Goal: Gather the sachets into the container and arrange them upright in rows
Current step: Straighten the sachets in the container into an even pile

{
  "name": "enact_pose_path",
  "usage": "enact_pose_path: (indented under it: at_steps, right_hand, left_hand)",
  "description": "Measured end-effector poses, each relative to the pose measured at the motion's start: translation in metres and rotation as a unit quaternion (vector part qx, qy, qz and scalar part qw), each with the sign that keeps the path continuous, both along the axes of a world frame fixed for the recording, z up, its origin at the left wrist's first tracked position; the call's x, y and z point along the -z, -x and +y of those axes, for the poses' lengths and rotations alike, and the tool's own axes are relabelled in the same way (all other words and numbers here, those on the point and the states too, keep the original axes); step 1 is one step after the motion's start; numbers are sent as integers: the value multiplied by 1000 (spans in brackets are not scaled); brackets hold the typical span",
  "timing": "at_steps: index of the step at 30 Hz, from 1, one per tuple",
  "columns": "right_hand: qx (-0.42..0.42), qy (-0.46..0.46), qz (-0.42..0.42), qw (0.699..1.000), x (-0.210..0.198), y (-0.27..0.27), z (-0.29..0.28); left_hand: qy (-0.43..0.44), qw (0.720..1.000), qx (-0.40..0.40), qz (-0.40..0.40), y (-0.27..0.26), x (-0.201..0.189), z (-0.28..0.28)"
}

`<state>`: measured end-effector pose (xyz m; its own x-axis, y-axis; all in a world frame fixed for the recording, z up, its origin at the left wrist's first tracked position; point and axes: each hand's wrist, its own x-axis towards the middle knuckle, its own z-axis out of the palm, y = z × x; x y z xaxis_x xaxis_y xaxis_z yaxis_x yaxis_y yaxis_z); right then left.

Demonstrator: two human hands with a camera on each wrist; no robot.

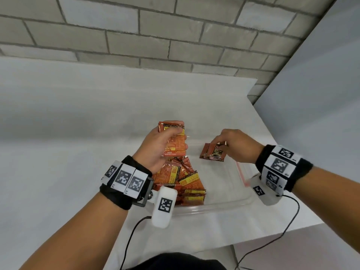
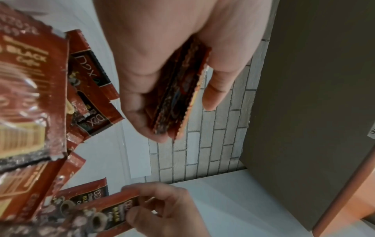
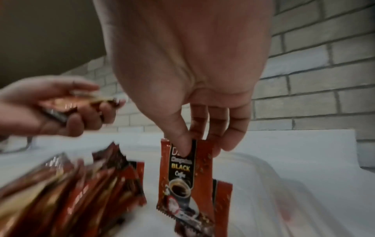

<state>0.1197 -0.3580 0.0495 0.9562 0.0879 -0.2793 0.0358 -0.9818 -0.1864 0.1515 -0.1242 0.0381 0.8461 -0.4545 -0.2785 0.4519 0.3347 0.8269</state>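
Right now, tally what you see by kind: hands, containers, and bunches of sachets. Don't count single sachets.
Hands: 2, the left hand and the right hand
Container: 1
Sachet bunches: 3, the stack gripped on the left, the sachets pinched on the right, and the pile in the container
Total: 6

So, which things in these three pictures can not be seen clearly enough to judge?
- Count of sachets in the left hand: head view, fingers cover the stack; the left wrist view shows edges only.
- How many sachets the right hand pinches: right wrist view, the front sachet hides those behind.
- Order in the pile: blurred in both wrist views.
- Near left corner of the container: head view, wrist camera covers it.
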Motion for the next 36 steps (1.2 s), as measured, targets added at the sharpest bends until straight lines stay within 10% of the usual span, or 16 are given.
enact_pose_path:
  at_steps: [36]
  right_hand:
    - [-68, 313, 32, 947, 11, -22, 36]
  left_hand:
    - [16, 1000, -5, 19, 4, -2, 21]
